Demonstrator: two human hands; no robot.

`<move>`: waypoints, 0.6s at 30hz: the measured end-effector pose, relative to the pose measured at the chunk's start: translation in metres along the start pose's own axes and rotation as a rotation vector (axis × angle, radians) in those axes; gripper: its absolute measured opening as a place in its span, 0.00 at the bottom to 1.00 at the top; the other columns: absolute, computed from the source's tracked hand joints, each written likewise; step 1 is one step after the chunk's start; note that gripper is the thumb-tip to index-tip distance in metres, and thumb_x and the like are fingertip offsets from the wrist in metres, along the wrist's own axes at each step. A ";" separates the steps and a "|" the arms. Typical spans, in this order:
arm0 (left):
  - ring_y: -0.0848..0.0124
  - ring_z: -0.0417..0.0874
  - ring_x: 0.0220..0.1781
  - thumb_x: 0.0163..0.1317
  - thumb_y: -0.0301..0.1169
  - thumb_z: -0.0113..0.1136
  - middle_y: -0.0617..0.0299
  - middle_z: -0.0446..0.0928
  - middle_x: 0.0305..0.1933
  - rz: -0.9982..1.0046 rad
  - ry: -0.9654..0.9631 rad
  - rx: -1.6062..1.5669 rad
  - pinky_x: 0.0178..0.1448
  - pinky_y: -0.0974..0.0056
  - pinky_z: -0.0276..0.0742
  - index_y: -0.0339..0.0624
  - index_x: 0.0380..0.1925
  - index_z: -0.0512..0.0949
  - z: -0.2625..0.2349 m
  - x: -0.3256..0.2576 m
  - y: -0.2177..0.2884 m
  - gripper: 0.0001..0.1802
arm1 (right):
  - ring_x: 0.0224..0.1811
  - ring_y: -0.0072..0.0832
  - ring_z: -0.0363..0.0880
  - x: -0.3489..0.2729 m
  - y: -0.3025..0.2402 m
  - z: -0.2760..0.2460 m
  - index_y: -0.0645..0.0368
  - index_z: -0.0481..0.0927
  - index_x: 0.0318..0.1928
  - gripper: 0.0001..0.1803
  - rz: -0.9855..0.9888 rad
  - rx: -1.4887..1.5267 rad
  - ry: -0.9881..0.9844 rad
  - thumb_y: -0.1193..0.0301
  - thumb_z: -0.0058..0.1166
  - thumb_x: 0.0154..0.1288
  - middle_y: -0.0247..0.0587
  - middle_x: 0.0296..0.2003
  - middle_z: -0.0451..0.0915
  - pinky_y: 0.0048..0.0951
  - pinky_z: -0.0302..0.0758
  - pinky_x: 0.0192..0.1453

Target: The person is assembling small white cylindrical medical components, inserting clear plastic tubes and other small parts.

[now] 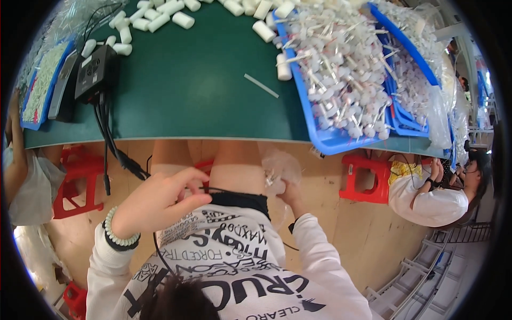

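Observation:
My left hand (166, 197) hovers over my lap with its fingers loosely bent and the thumb apart; nothing shows in it. A thin black cable (229, 190) runs by its fingertips. Low beside my right thigh, under the table edge, my right hand (290, 193) is closed on a clear plastic bag (285, 164). Small pale pieces show in the bag, too blurred to name. On the green table (197, 90) lies a thin white tube (261, 86), and at its right a blue tray (320, 140) heaped with small translucent white parts with stems (346, 74).
White cylinders (183, 20) lie scattered along the table's far side. A black box (96, 72) with hanging cables (109, 128) stands at the left, beside another blue tray (34, 120). A red stool (365, 176) and a seated person (434, 200) are on the right.

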State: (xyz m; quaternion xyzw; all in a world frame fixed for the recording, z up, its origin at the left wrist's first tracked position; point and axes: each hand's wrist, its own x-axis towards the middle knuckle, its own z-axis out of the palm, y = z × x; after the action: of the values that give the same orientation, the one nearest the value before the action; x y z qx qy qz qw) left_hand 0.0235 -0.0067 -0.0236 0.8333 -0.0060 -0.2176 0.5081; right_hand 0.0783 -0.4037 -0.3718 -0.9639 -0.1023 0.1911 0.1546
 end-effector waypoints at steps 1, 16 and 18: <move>0.66 0.79 0.26 0.60 0.36 0.57 0.57 0.79 0.27 -0.028 0.000 0.026 0.29 0.65 0.71 0.37 0.44 0.72 -0.002 -0.004 -0.003 0.17 | 0.42 0.43 0.79 0.004 -0.006 -0.008 0.52 0.80 0.45 0.23 -0.036 -0.013 -0.155 0.63 0.65 0.45 0.49 0.33 0.82 0.41 0.73 0.50; 0.64 0.75 0.30 0.54 0.34 0.62 0.59 0.76 0.29 0.222 0.468 0.258 0.34 0.64 0.72 0.38 0.39 0.75 -0.048 -0.010 0.039 0.15 | 0.25 0.38 0.78 0.053 -0.247 -0.390 0.61 0.79 0.30 0.05 -0.456 -0.390 0.547 0.73 0.56 0.52 0.42 0.24 0.78 0.33 0.75 0.31; 0.61 0.74 0.35 0.53 0.30 0.61 0.58 0.74 0.32 0.221 0.599 0.508 0.39 0.63 0.71 0.37 0.40 0.74 -0.060 -0.010 0.046 0.15 | 0.28 0.43 0.79 0.065 -0.249 -0.381 0.60 0.77 0.29 0.05 -0.477 -0.603 0.591 0.72 0.55 0.52 0.45 0.25 0.78 0.38 0.75 0.33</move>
State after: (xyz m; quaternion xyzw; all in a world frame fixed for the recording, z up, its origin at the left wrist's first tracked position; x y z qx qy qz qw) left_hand 0.0461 0.0239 0.0428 0.9532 -0.0008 0.0993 0.2857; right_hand 0.2557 -0.2534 0.0256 -0.9283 -0.3232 -0.1700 -0.0699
